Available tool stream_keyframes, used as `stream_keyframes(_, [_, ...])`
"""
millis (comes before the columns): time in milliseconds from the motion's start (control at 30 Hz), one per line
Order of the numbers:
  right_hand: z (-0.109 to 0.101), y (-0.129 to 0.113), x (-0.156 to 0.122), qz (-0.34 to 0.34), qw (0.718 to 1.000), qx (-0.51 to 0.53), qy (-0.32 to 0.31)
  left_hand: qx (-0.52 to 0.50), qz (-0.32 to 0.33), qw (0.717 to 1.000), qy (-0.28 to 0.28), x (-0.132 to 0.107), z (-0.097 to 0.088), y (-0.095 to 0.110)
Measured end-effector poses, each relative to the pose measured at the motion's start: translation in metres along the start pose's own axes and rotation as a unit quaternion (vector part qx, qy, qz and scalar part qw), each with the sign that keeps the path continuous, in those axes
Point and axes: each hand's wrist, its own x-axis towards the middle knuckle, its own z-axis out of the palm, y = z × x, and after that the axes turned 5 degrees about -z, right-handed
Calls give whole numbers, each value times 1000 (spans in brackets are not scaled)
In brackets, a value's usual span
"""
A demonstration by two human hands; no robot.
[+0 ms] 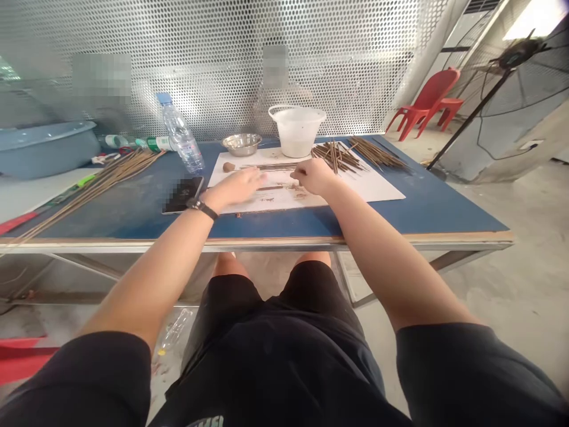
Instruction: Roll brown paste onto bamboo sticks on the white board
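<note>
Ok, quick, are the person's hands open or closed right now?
Left hand: open, palm down above the white board.
Right hand: fingers curled; cannot tell if it holds anything.

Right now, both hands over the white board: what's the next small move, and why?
Probably roll the thin brown stick gently under the left hand. It lies on the white board just ahead of that flat hand, the right hand is close beside it, and brown smears mark the board there.

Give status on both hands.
Left hand flat at thin brown stick on white board; right hand pinched just above it. Brown paste lump nearby. Phone off board, to the left.
</note>
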Motion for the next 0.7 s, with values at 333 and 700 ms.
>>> stream_keyframes(333, [45,-48,-26,-287,953,-20,-96,51,61,996,-42,-64,11,22])
stream_keyframes(700, [56,-35,27,-354,915,-124,-146,78,14,985,-154,-7,2,19])
